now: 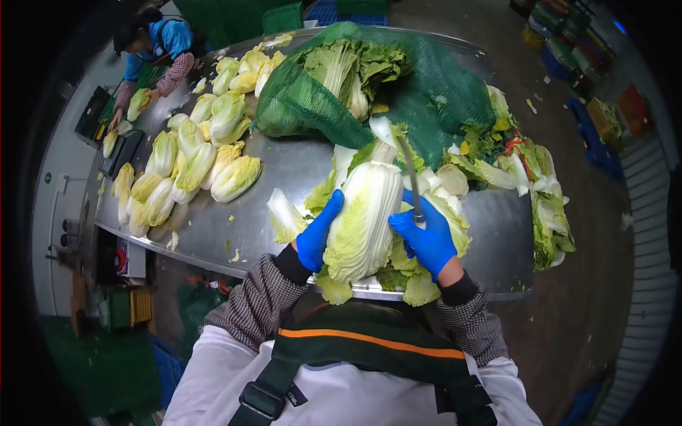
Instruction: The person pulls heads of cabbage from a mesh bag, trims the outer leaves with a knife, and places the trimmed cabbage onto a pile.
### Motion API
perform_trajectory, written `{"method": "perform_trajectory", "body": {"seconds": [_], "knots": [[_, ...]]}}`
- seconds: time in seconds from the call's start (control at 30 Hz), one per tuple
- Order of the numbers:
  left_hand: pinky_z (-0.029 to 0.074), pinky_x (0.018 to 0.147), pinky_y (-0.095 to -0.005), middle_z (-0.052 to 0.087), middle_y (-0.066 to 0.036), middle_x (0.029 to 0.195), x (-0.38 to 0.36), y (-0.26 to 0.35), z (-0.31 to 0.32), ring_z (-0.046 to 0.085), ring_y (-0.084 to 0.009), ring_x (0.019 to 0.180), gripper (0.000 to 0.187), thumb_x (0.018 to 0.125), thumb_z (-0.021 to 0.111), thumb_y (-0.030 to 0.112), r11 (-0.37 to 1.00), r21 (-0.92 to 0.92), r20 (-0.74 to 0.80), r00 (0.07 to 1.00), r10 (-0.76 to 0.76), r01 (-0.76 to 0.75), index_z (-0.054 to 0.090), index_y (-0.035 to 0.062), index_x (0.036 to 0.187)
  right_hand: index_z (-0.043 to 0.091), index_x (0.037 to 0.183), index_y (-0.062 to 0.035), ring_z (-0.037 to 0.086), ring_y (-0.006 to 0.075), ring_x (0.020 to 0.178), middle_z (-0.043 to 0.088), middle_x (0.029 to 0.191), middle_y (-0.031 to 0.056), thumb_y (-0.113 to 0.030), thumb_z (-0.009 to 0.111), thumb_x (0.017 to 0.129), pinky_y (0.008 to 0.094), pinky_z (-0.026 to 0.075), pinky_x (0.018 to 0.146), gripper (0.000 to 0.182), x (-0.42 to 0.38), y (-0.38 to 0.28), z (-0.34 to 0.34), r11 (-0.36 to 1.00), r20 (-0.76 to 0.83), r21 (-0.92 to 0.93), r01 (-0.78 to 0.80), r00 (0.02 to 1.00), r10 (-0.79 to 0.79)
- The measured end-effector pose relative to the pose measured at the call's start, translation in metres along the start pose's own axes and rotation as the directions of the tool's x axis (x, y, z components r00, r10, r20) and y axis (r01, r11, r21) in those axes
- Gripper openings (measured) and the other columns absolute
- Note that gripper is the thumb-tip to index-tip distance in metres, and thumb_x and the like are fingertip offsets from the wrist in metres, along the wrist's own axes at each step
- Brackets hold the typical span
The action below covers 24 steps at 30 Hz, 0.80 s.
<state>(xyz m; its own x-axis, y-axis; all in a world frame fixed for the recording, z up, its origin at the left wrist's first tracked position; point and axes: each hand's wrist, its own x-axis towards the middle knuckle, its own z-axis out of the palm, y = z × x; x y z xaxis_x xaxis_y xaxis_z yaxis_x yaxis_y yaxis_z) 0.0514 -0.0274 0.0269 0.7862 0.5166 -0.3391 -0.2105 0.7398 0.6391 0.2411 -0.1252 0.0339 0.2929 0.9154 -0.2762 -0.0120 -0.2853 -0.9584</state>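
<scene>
With the cabbage at the center of the frame, root end up, the left hand should brace its side with fingers together and clear of the blade, while the right hand, fingers curled round the knife, steadies the other side. The metal table carries a green net sack at upper center and loose heads at left; a co-worker leans in at upper left, above a dark floor.
</scene>
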Motion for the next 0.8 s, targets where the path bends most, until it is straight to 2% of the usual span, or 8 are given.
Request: {"method": "perform_trajectory", "body": {"seconds": [0.1, 0.27, 0.33, 0.47, 0.67, 0.7, 0.77, 0.8], "knots": [[0.041, 0.101, -0.0344, 0.043, -0.010, 0.138, 0.008, -0.012, -0.006, 0.047, -0.0208, 0.123, 0.063, 0.093, 0.054, 0.030, 0.949, -0.279, 0.055, 0.989, -0.136, 0.146, 0.025, 0.0065, 0.144, 0.055, 0.124, -0.0049, 0.064, 0.0238, 0.083, 0.065, 0.094, 0.0163, -0.045, 0.069, 0.079, 0.0330, 0.050, 0.077, 0.062, -0.004, 0.002, 0.006, 0.924, -0.128, -0.348, 0.160, 0.968, -0.216], [0.038, 0.103, -0.0347, 0.042, -0.013, 0.137, 0.025, -0.031, -0.013, 0.044, -0.0224, 0.124, 0.071, 0.086, 0.063, 0.022, 0.968, 0.128, 0.022, 0.976, 0.215, -0.216, 0.024, 0.0039, 0.143, 0.048, 0.131, -0.0053, 0.065, 0.0310, 0.090, 0.065, 0.098, 0.0202, -0.049, 0.071, 0.075, 0.0370, 0.051, 0.080, 0.075, -0.015, -0.003, 0.013, 0.806, -0.033, -0.568, 0.166, 0.974, -0.224], [0.035, 0.104, -0.0344, 0.039, -0.013, 0.138, 0.025, -0.033, -0.016, 0.041, -0.0231, 0.125, 0.075, 0.083, 0.066, 0.020, 0.913, 0.265, 0.015, 0.949, 0.316, -0.309, 0.024, 0.0033, 0.143, 0.041, 0.137, -0.0106, 0.065, 0.0338, 0.087, 0.066, 0.098, 0.0202, -0.041, 0.068, 0.076, 0.0399, 0.052, 0.078, 0.073, -0.012, 0.005, 0.013, 0.842, -0.034, -0.515, 0.159, 0.978, -0.205], [0.034, 0.104, -0.0338, 0.039, -0.013, 0.138, 0.023, -0.034, -0.007, 0.040, -0.0229, 0.125, 0.082, 0.079, 0.071, 0.019, 0.788, 0.522, -0.036, 0.914, 0.404, -0.327, 0.023, 0.0026, 0.144, 0.038, 0.140, -0.0162, 0.065, 0.0356, 0.080, 0.066, 0.093, 0.0198, -0.028, 0.063, 0.075, 0.0422, 0.052, 0.074, 0.070, -0.010, 0.009, 0.020, 0.849, -0.115, -0.522, 0.084, 0.979, -0.168], [0.038, 0.102, -0.0343, 0.046, -0.012, 0.133, 0.016, -0.018, -0.022, 0.047, -0.0220, 0.120, 0.078, 0.081, 0.068, 0.026, 0.946, 0.274, 0.075, 0.985, 0.156, -0.170, 0.028, 0.0029, 0.143, 0.035, 0.142, -0.0201, 0.062, 0.0374, 0.074, 0.064, 0.084, 0.0219, -0.022, 0.057, 0.076, 0.0466, 0.049, 0.067, 0.069, -0.006, -0.005, -0.025, 0.693, -0.237, -0.721, 0.026, 0.929, -0.282], [0.041, 0.100, -0.0364, 0.049, -0.014, 0.132, 0.008, -0.014, -0.027, 0.051, -0.0253, 0.118, 0.073, 0.084, 0.063, 0.032, 0.994, 0.092, 0.070, 0.995, -0.067, 0.060, 0.030, 0.0035, 0.142, 0.036, 0.141, -0.0180, 0.062, 0.0377, 0.074, 0.064, 0.085, 0.0219, -0.022, 0.057, 0.077, 0.0468, 0.049, 0.067, 0.068, 0.009, 0.005, -0.043, 0.663, -0.235, -0.748, -0.008, 0.938, -0.254], [0.041, 0.102, -0.0393, 0.048, -0.016, 0.133, -0.003, -0.024, -0.025, 0.052, -0.0282, 0.118, 0.067, 0.089, 0.056, 0.037, 0.974, -0.209, 0.091, 0.993, -0.075, 0.093, 0.032, 0.0045, 0.141, 0.041, 0.138, -0.0091, 0.063, 0.0360, 0.080, 0.065, 0.088, 0.0188, -0.030, 0.062, 0.080, 0.0439, 0.050, 0.071, 0.065, 0.029, 0.027, -0.059, 0.584, -0.254, -0.803, -0.122, 0.956, -0.149], [0.041, 0.102, -0.0407, 0.048, -0.017, 0.134, 0.000, -0.023, -0.023, 0.052, -0.0296, 0.118, 0.064, 0.091, 0.052, 0.040, 0.931, -0.350, 0.108, 0.992, -0.067, 0.101, 0.033, 0.0050, 0.141, 0.042, 0.137, -0.0075, 0.063, 0.0340, 0.082, 0.066, 0.090, 0.0180, -0.034, 0.064, 0.080, 0.0419, 0.050, 0.073, 0.067, 0.028, 0.022, -0.056, 0.634, -0.229, -0.772, -0.036, 0.947, -0.225]]}}
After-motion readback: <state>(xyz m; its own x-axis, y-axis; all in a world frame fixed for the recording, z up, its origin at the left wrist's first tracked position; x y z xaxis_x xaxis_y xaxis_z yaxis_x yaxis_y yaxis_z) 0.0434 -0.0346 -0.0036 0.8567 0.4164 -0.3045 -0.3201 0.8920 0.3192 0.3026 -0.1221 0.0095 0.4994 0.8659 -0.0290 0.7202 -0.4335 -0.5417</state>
